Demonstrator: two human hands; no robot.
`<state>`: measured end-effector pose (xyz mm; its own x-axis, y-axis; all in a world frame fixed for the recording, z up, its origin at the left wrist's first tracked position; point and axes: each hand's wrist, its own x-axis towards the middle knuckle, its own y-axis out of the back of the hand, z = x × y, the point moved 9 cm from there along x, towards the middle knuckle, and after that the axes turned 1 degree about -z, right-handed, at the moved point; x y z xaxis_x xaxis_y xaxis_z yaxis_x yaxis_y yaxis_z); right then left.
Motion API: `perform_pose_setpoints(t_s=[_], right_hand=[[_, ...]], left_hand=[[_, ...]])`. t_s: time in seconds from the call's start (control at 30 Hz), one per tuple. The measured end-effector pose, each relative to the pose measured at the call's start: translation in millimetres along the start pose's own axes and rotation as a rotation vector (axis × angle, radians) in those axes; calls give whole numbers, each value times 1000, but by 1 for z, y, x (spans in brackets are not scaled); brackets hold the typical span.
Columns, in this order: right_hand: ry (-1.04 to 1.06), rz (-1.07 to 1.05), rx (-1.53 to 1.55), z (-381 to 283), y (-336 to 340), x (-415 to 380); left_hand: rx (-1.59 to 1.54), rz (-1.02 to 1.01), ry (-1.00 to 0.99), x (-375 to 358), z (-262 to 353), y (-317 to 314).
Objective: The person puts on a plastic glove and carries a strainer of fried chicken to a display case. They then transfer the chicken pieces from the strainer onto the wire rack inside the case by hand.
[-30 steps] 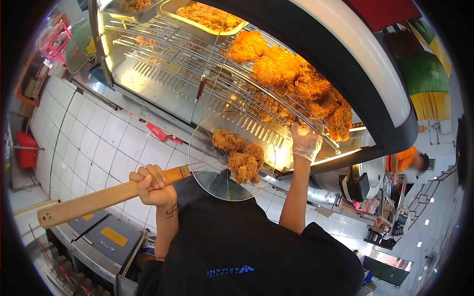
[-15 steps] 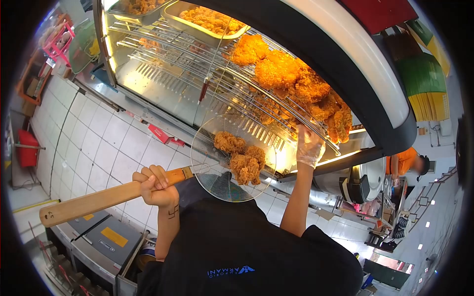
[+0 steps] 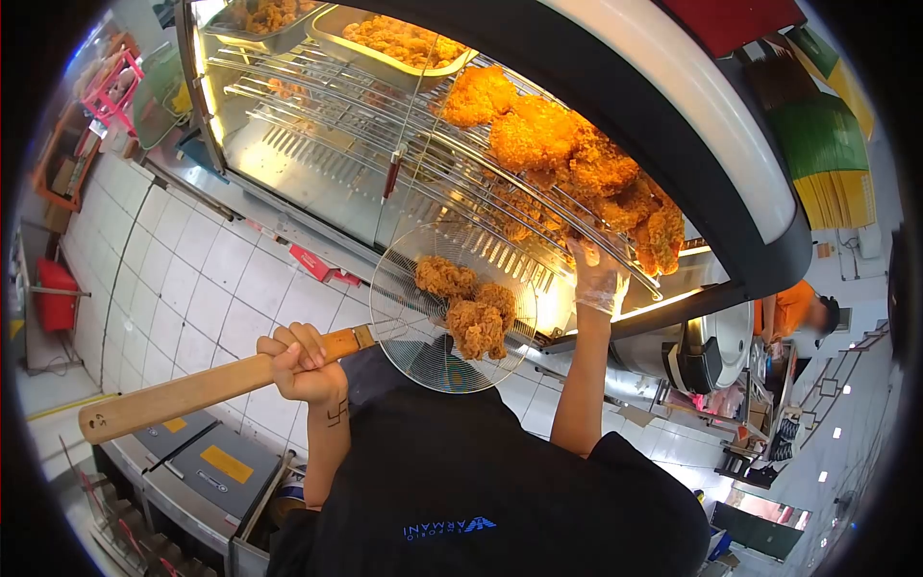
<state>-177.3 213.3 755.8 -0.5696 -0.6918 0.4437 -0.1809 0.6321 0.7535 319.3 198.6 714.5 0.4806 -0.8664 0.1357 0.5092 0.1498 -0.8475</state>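
Observation:
My left hand (image 3: 306, 361) is closed around the wooden handle (image 3: 183, 392) of a round wire strainer (image 3: 404, 337). Several pieces of fried chicken (image 3: 477, 328) lie in its mesh, close to the front of a lit display warmer. In a clear plastic glove, my right hand (image 3: 598, 277) reaches into the warmer at its right end, below the upper wire rack (image 3: 336, 115). Its fingertips are partly hidden by the rack bars, near fried chicken (image 3: 524, 213) on the lower level. More large fried pieces (image 3: 538, 135) rest on the upper rack.
Metal trays of small fried pieces (image 3: 404, 43) stand at the warmer's far left. The warmer's dark frame (image 3: 769, 260) borders my right arm. Grey equipment (image 3: 207, 471) stands at lower left, and a person in orange (image 3: 790, 313) is at the right.
My right hand has shifted slightly up and left, a little deeper under the rack. The strainer and my left hand have stayed almost in place.

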Motion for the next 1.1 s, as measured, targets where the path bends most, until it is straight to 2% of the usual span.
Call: perform_pose_setpoints(t_s=[0.07, 0.23, 0.3, 0.4, 0.43, 0.47, 0.53, 0.67, 0.73, 0.8, 0.87, 0.9, 0.93, 1.0, 1.07, 1.1], right_hand=[[-12, 34, 103, 4, -6, -1], [-29, -64, -169, -14, -1, 0], [-40, -44, -11, -8, -4, -2], [-50, -75, -112, -6, -7, 0], [-83, -48, 82, 11, -17, 5], [31, -4, -19, 16, -20, 5], [244, 121, -240, -17, -7, -1], [382, 139, -250, -19, -5, -5], [278, 223, 40, -18, 3, -2], [79, 150, 357, -15, 11, -5], [108, 165, 757, 6, -4, -3], [259, 164, 190, -23, 17, -7], [38, 48, 182, -27, 17, -10], [166, 123, -270, -54, 26, -18], [-11, 15, -92, -16, 7, -14], [-173, -23, 58, 9, -7, -12]], left_hand=[[-1, 4, -3, 0, 0, 0], [7, 3, 5, 1, -1, 0], [11, 11, 3, 0, -1, 2], [20, 18, 1, 2, -1, 2], [25, 20, -1, 2, 0, 3], [22, 17, -1, 2, 0, 2], [17, 13, -2, 2, 0, 2], [17, 1, 6, 1, 0, -3], [15, -2, 12, 1, 0, -1], [19, 7, 12, 1, -1, -1], [22, 20, 10, 1, 0, 1], [22, 26, 10, 1, -1, 4], [23, 29, 12, 1, -2, 6], [19, 14, 5, 2, -1, 4], [14, 9, 7, 3, -2, 2], [12, 12, 10, 3, -2, 1]])
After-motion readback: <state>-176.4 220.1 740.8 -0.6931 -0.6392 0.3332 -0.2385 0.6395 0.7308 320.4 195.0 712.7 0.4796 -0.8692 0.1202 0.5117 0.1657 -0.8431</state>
